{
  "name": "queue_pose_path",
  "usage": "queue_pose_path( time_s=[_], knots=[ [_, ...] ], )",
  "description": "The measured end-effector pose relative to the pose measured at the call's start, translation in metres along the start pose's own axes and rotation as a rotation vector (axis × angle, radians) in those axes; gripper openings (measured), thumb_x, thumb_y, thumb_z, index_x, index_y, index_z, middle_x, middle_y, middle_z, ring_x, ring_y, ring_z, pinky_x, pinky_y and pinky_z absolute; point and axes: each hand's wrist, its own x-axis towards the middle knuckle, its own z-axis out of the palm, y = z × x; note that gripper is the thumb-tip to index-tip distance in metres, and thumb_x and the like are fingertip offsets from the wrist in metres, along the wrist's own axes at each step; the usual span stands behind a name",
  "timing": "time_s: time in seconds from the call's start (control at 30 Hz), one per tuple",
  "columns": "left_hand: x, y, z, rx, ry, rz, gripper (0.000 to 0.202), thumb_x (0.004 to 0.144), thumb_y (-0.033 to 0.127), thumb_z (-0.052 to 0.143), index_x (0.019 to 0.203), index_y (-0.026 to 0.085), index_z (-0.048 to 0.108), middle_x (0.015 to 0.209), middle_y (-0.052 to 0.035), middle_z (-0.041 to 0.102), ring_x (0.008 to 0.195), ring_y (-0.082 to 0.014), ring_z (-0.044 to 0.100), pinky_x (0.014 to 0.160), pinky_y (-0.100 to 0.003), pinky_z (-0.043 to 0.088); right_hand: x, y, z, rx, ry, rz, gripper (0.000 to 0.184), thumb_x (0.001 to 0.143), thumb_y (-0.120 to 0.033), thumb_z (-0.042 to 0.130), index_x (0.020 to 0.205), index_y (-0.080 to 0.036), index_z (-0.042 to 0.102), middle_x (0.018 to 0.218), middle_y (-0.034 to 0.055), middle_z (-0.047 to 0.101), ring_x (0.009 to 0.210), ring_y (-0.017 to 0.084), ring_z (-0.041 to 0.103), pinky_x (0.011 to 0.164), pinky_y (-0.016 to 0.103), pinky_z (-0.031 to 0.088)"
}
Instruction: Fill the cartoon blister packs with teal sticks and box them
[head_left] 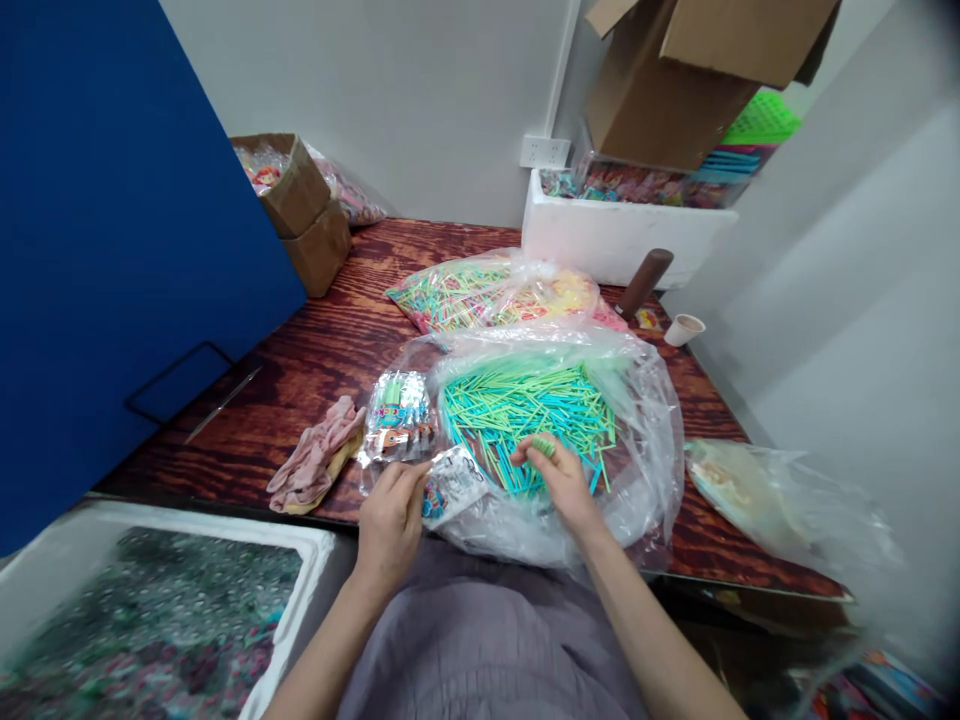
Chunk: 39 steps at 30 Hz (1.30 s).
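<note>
My left hand (390,520) pinches the edge of a small printed plastic packet (454,488) near the table's front edge. Curled over the front of a loose pile of thin green and blue sticks (532,410), my right hand (566,485) grips a short bundle of green sticks (544,447). The pile lies in a wide-open clear plastic bag (656,430). Left of it sit shiny printed packets (401,415), the top one with green sticks showing. Pink gloves (319,455), or a similar cloth, lie farther left.
Behind the pile is another clear bag of coloured sticks (480,290). A white foam box (622,235) stands at the back right, near a brown cylinder (645,280) and a paper cup (684,330). A foam box (315,560) sits low left, beneath a blue panel (112,250).
</note>
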Motion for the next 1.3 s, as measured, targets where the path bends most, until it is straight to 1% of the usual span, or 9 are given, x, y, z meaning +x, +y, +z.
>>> queue_pose_path(
  time_s=[0.1, 0.3, 0.67, 0.8, 0.9, 1.0, 1.07, 1.17, 1.3],
  knots=[
    [-0.001, 0.003, 0.003, -0.061, -0.034, -0.060, 0.020, 0.096, 0.025, 0.049, 0.101, 0.017, 0.066, 0.086, -0.0047, 0.065, 0.081, -0.0182, 0.064, 0.072, -0.027, 0.046, 0.007, -0.008, -0.009, -0.394, -0.111, -0.020, 0.014, 0.093, -0.025, 0.045, 0.088, -0.021, 0.057, 0.081, 0.0019, 0.064, 0.071, 0.017, 0.058, 0.070, 0.030, 0.045],
    [-0.001, 0.000, 0.003, -0.143, -0.082, -0.082, 0.018, 0.095, 0.027, 0.050, 0.093, 0.019, 0.066, 0.083, -0.0037, 0.065, 0.080, -0.0177, 0.063, 0.071, -0.027, 0.045, -0.020, -0.006, 0.002, -1.337, -0.423, -0.197, 0.025, 0.086, 0.000, 0.043, 0.095, -0.019, 0.057, 0.097, 0.0082, 0.061, 0.086, 0.022, 0.056, 0.074, 0.032, 0.041],
    [0.000, -0.002, 0.007, -0.236, -0.157, -0.141, 0.022, 0.096, 0.030, 0.048, 0.092, 0.020, 0.067, 0.083, -0.0040, 0.065, 0.080, -0.0178, 0.062, 0.071, -0.027, 0.044, -0.026, -0.005, 0.011, -1.529, -0.471, -0.295, 0.021, 0.087, -0.001, 0.048, 0.094, -0.018, 0.057, 0.096, 0.0091, 0.061, 0.086, 0.025, 0.058, 0.074, 0.036, 0.044],
    [0.004, 0.004, 0.007, -0.293, -0.153, -0.161, 0.024, 0.096, 0.032, 0.049, 0.092, 0.020, 0.069, 0.086, -0.0049, 0.066, 0.082, -0.0184, 0.062, 0.073, -0.028, 0.044, -0.015, -0.001, -0.006, -1.193, -0.272, -0.193, 0.020, 0.087, -0.003, 0.043, 0.088, -0.019, 0.055, 0.093, 0.0087, 0.063, 0.087, 0.023, 0.057, 0.077, 0.035, 0.044],
    [0.009, 0.013, 0.009, -0.359, -0.150, -0.184, 0.023, 0.095, 0.032, 0.051, 0.093, 0.020, 0.071, 0.087, -0.0048, 0.067, 0.084, -0.0185, 0.063, 0.073, -0.027, 0.045, -0.001, -0.004, -0.020, -0.554, -0.112, 0.063, 0.011, 0.088, -0.018, 0.047, 0.078, -0.021, 0.051, 0.077, 0.0033, 0.065, 0.073, 0.019, 0.058, 0.071, 0.033, 0.047],
    [0.013, 0.023, 0.013, -0.438, -0.165, -0.209, 0.023, 0.093, 0.032, 0.053, 0.092, 0.021, 0.072, 0.088, -0.0045, 0.069, 0.086, -0.0187, 0.064, 0.074, -0.027, 0.046, 0.010, -0.015, -0.024, 0.167, -0.101, 0.348, 0.017, 0.080, -0.035, 0.064, 0.079, -0.021, 0.053, 0.072, 0.0011, 0.067, 0.065, 0.018, 0.062, 0.066, 0.033, 0.051],
    [0.014, 0.027, 0.018, -0.483, -0.181, -0.230, 0.022, 0.093, 0.033, 0.054, 0.092, 0.021, 0.073, 0.090, -0.0042, 0.070, 0.087, -0.0187, 0.065, 0.076, -0.027, 0.047, 0.014, -0.025, -0.020, 0.486, -0.106, 0.460, 0.027, 0.069, -0.033, 0.077, 0.083, -0.021, 0.057, 0.072, 0.0001, 0.068, 0.068, 0.019, 0.066, 0.069, 0.036, 0.054],
    [0.012, 0.029, 0.024, -0.528, -0.205, -0.259, 0.021, 0.092, 0.033, 0.056, 0.092, 0.021, 0.074, 0.090, -0.0039, 0.071, 0.086, -0.0184, 0.065, 0.077, -0.026, 0.047, 0.020, -0.043, -0.011, 0.673, -0.098, 0.478, 0.033, 0.064, -0.024, 0.082, 0.090, -0.021, 0.062, 0.072, -0.0026, 0.067, 0.073, 0.019, 0.069, 0.080, 0.040, 0.056],
    [0.008, 0.027, 0.029, -0.564, -0.216, -0.280, 0.020, 0.091, 0.033, 0.058, 0.092, 0.022, 0.075, 0.090, -0.0041, 0.071, 0.087, -0.0185, 0.064, 0.077, -0.027, 0.047, 0.027, -0.066, 0.005, 0.777, -0.021, 0.296, 0.017, 0.073, -0.025, 0.079, 0.079, -0.022, 0.063, 0.076, -0.0027, 0.067, 0.081, 0.018, 0.069, 0.092, 0.043, 0.053]
  ],
)
